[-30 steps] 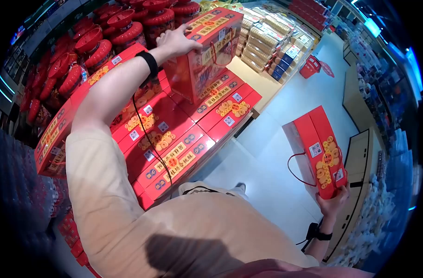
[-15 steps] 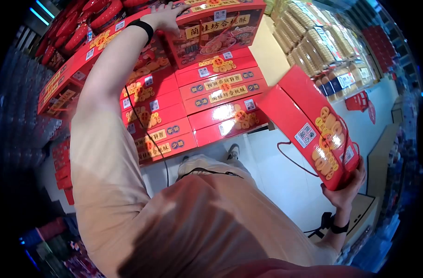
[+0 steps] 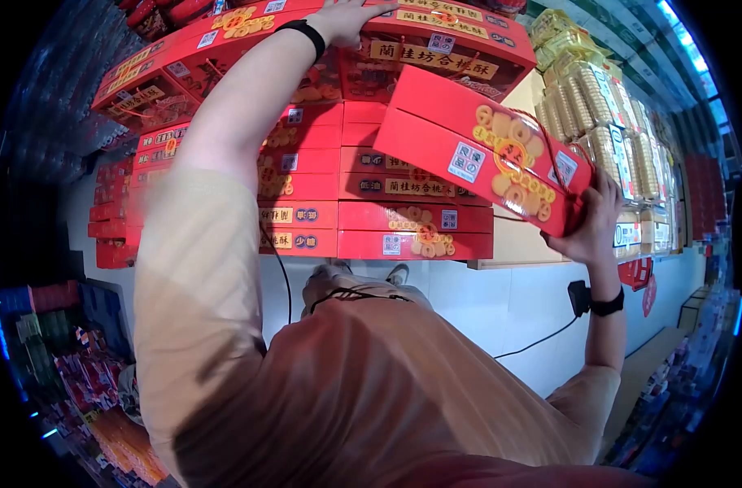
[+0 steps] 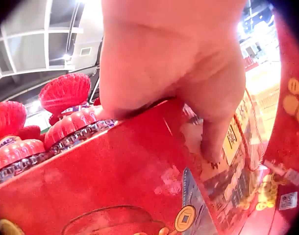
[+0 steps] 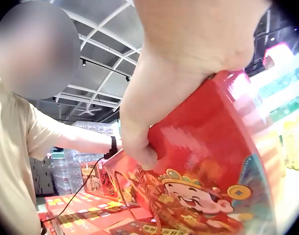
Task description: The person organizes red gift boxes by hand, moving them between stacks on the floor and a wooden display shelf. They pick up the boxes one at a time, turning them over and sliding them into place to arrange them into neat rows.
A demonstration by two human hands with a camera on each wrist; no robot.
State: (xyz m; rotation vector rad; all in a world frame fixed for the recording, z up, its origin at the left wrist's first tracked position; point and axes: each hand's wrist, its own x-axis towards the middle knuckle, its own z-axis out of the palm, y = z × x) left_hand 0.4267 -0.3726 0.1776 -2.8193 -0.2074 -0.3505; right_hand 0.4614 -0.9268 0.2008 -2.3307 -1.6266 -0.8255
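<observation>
Holding a tilted red gift box [image 3: 485, 150] by one end above stacked boxes [image 3: 420, 218], my right grip [image 3: 592, 218] clamps it between thumb and fingers, presumably against tipping; my left grip [image 3: 346, 20] hooks the top corner of a standing box [image 3: 444, 58], likely to steady it.

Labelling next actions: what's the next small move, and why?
Probably square the held box up with the upright box: the right hand holds it askew, jutting past the stack in the head view, while the left hand touches the upright box.
</observation>
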